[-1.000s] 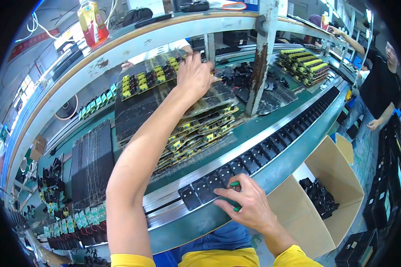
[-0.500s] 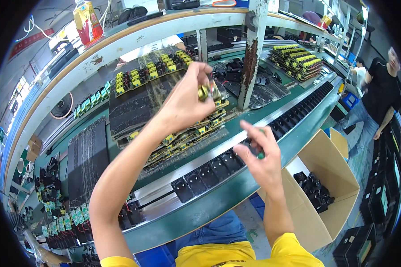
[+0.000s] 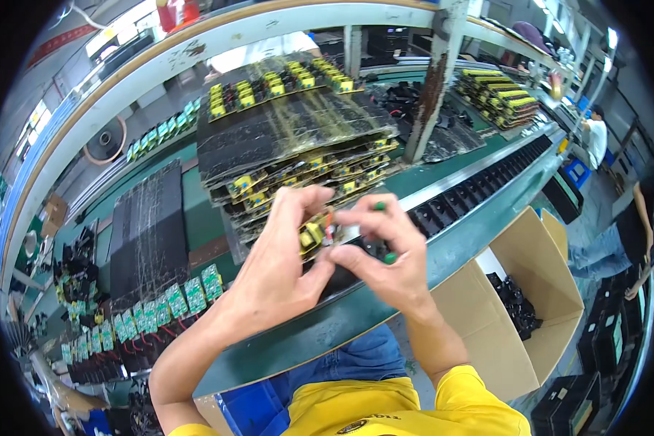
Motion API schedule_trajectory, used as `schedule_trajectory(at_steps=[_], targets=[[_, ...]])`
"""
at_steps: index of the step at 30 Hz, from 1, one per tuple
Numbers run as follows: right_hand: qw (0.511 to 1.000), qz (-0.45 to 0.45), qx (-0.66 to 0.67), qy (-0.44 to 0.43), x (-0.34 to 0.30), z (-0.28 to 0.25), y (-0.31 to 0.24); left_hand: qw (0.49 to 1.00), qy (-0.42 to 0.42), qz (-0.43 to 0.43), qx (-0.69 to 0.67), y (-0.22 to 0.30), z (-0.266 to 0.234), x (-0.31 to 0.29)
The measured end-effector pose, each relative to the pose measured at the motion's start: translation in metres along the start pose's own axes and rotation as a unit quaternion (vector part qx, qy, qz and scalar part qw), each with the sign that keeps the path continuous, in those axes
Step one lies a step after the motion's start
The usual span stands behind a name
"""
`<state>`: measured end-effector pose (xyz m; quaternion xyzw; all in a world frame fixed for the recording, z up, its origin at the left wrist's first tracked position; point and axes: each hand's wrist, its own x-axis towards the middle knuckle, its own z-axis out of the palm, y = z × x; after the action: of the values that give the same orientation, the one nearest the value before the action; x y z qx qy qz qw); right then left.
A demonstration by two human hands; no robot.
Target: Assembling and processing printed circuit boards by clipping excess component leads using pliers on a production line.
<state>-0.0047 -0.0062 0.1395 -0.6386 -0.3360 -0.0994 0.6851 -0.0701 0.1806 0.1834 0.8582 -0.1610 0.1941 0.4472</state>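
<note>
A small circuit board with a yellow-wrapped component [image 3: 311, 237] is pinched in my left hand [image 3: 272, 272], in front of my body. My right hand [image 3: 401, 272] is closed, its thumb and fingertips meeting the board's right side. Two green ends [image 3: 390, 258] poke out between the right fingers; they belong to a small thing whose kind the fingers hide. Just beyond my hands stands a layered stack of yellow-and-black circuit boards [image 3: 258, 196], with dark sheets [image 3: 291, 127] between layers. A row of black plastic cases [image 3: 479, 185] runs along a metal rail behind my right hand.
An open cardboard box [image 3: 454, 312] holding black parts stands at the right. Green circuit boards with red wires [image 3: 174, 301] line the left. A rusty post [image 3: 432, 94] rises from the bench beside the stack. Another board stack [image 3: 498, 98] lies farther right. A person [image 3: 603, 247] stands beyond the box.
My left hand has come down from the stack with the circuit board, and my right hand has moved up and left to meet it. The view has shifted slightly.
</note>
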Motion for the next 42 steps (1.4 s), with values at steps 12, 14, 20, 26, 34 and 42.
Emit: schedule_trajectory(at_steps=[12,14,20,26,34,42], targets=[[0.97,-0.165,-0.061,-0.17,0.013,-0.014,0.009,0.965,-0.195,-0.168,-0.049,0.003,-0.024,-0.016],[0.954,-0.172,-0.111,-0.22,0.016,-0.021,0.008,0.962,-0.206,-0.179,0.003,0.004,-0.025,-0.015],[0.975,-0.144,-0.078,-0.153,-0.003,-0.02,0.008,0.974,-0.119,-0.167,0.094,0.016,-0.004,-0.019],[0.967,0.078,0.222,-0.094,-0.019,-0.006,0.016,0.962,0.041,0.166,0.213,-0.006,0.011,-0.039],[0.892,0.245,0.381,0.008,-0.039,0.001,0.006,0.95,0.133,-0.184,-0.213,0.022,0.025,-0.043],[0.972,0.0,-0.201,-0.119,-0.062,-0.011,0.03,0.961,-0.035,-0.273,-0.037,-0.021,-0.011,-0.048]])
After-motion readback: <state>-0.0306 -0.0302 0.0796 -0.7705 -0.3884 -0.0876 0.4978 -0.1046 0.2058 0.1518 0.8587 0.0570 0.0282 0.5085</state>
